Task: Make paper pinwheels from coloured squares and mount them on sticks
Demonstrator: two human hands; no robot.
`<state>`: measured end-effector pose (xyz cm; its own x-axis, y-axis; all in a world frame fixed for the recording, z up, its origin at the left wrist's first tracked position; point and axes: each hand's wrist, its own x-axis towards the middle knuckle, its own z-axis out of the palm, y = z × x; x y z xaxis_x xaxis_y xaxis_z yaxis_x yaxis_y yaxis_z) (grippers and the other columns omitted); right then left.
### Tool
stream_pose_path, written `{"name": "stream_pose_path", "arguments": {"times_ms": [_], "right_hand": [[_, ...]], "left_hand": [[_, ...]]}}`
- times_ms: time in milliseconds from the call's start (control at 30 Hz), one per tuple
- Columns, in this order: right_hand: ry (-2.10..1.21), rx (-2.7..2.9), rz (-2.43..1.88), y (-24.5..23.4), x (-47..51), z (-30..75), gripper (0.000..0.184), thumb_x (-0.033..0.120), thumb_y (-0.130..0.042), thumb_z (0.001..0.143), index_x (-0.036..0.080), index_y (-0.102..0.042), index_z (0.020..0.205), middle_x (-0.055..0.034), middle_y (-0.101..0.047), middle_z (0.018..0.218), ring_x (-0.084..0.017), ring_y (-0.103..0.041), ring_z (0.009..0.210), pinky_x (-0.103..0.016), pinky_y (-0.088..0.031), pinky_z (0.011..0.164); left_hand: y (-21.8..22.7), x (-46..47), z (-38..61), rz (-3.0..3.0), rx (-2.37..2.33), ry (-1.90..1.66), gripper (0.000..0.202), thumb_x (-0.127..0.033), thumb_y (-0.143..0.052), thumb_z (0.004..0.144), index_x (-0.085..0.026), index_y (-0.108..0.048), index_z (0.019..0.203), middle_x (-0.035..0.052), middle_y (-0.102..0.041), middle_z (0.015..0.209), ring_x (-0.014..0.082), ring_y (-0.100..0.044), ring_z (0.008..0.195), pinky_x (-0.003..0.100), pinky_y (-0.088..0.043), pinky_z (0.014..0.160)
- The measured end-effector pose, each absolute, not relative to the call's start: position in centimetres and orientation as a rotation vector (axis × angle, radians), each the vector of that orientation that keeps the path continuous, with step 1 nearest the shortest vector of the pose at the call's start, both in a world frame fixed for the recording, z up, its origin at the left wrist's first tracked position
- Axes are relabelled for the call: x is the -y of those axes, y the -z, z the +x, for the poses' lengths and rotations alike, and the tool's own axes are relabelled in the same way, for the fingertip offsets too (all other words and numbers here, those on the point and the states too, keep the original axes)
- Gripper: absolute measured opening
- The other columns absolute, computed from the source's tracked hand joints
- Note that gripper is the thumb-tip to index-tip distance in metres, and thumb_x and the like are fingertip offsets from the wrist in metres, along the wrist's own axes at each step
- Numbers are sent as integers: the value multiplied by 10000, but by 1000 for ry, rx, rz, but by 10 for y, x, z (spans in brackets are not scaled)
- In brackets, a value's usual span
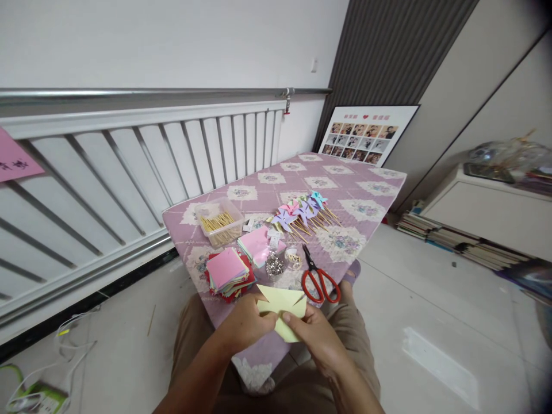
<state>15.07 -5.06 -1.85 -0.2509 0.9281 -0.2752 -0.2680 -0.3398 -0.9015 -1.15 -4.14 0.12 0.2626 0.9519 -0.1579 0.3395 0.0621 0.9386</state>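
The left hand and right hand both pinch a slit pale-yellow paper sheet; red-handled black scissors lie nearby on the purple floral-clothed tabletop.

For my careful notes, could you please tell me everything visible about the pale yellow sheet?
The pale yellow sheet is thin, plain and matte, and looks like paper. Cuts run inward from its edge, leaving pointed flaps. It is held over the near end of the table, gripped by the left hand and the right hand, with both thumbs near its middle. The hands hide part of its outline.
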Motion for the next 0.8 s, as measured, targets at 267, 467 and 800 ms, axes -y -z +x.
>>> {"name": "stream_pose_path", "arguments": {"times_ms": [267,467,800], "right_hand": [[-1626,1064,-1155,29,48,150,384,380,-789,660,154,-743,967,-94,-771,935,-224,-696,772,-317,-518,721],[-1555,987,-1263,41,45,145,350,350,-772,633,144,-740,914,-84,-776,869,-217,-690,680,-300,-521,634],[-1498,537,-1109,45,43,129,323,331,-773,649,166,-695,916,-69,-773,853,-234,-693,678,-321,-533,636]], "left_hand": [[-3,38,-11,1632,-1289,-683,307,-152,-512,687,-136,-722,910,67,-736,903,205,-617,785,269,-477,701],[-4,36,-11,1611,-1255,-623,270,-167,-519,705,-141,-706,899,63,-731,907,211,-619,803,284,-475,720],[33,52,0,934,-1294,-1053,281,-381,-609,738,-174,-604,927,22,-632,804,155,-560,726,237,-409,604]]}}
